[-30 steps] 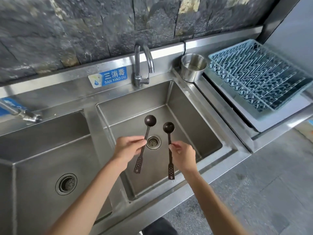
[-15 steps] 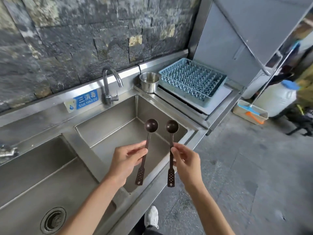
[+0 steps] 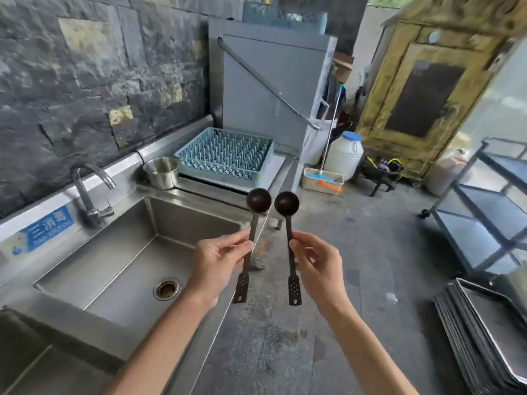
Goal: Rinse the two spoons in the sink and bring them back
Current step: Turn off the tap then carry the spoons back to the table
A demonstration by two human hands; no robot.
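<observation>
Two dark long-handled spoons stand upright, bowls up, side by side. My left hand (image 3: 219,266) pinches the handle of the left spoon (image 3: 258,199) at mid-length. My right hand (image 3: 318,266) pinches the right spoon (image 3: 286,203) the same way. Both spoons are past the right front edge of the steel sink (image 3: 85,280), over the concrete floor. The sink basin with its drain (image 3: 166,288) lies to my left, under a curved tap (image 3: 89,192).
A small steel pot (image 3: 161,172) and a blue dish rack (image 3: 225,155) sit right of the sink, before a grey dishwasher hood (image 3: 273,81). A white jug (image 3: 343,155), a metal trolley (image 3: 484,212) and stacked trays (image 3: 484,337) stand on the right.
My view has swung right, away from the sink. Both hands carried the spoons from above the basin to beyond its right edge, over the floor, keeping the same grip.
</observation>
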